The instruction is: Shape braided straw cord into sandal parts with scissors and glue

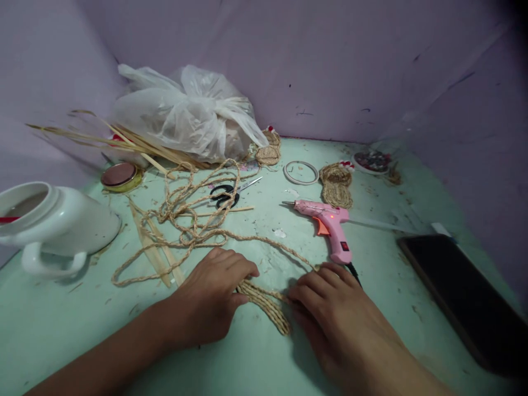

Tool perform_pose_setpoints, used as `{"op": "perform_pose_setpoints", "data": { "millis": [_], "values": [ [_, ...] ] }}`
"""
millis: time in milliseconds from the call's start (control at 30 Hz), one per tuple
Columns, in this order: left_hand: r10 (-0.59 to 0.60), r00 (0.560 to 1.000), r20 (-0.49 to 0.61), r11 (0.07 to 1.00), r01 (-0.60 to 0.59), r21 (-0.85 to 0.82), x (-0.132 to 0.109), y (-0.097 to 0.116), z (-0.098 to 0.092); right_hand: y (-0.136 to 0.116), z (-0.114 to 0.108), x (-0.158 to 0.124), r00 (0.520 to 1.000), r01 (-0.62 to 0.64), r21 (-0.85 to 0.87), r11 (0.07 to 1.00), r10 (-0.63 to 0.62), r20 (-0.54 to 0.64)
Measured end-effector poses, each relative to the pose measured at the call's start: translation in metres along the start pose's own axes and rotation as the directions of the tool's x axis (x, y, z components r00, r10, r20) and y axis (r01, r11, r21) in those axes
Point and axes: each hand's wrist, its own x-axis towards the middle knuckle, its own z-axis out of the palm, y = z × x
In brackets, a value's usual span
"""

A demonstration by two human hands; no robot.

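My left hand (pixel 214 294) is closed on one end of a flat piece of coiled, braided straw rope (pixel 267 306); its other end sticks out to the right. My right hand (pixel 330 305) pinches the loose strand of the same rope beside that piece. From there a long braided rope (pixel 264 239) runs back to a loose tangle at the left. A pink glue gun (pixel 325 217), its small light glowing, lies just beyond my right hand. Black-handled scissors (pixel 226 193) rest among the tangled loops.
A white mug-like jug (pixel 78 220) stands at left, near a round tin (pixel 120 177). Behind are a knotted plastic bag (pixel 185 118) and dry straw strips (pixel 142 144). Two woven pieces (pixel 337 187), a ring (pixel 301 172) and a bowl (pixel 372 161) sit farther back; a phone (pixel 462 297) lies right.
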Motion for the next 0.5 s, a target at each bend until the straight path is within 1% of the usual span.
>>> {"op": "perform_pose_setpoints", "data": {
  "millis": [100, 200, 333, 400, 500],
  "values": [
    [-0.028, 0.999, 0.023, 1.0, 0.028, 0.006, 0.0011, 0.0015, -0.0015, 0.0014, 0.0044, 0.0005, 0.998, 0.031, -0.116, 0.993, -0.037, -0.052],
    [-0.042, 0.998, 0.056, 0.999, 0.041, 0.02, 0.0023, 0.0043, -0.0034, 0.0001, 0.0057, -0.0005, 0.997, 0.036, -0.142, 0.989, -0.045, -0.061],
    [-0.08, 0.995, 0.067, 0.997, 0.079, 0.021, 0.0038, 0.0073, -0.0051, -0.0032, 0.0015, -0.0023, 0.997, 0.016, -0.016, 1.0, -0.017, -0.079],
    [-0.076, 0.995, 0.066, 0.997, 0.076, 0.011, 0.0045, 0.0074, -0.0053, -0.0041, -0.0003, -0.0029, 0.997, 0.013, 0.049, 0.999, -0.009, -0.081],
    [-0.072, 0.996, 0.057, 0.997, 0.072, 0.002, 0.0052, 0.0057, -0.0044, -0.0041, -0.0004, -0.003, 0.995, -0.026, 0.106, 0.994, 0.036, -0.093]
  ]
}}
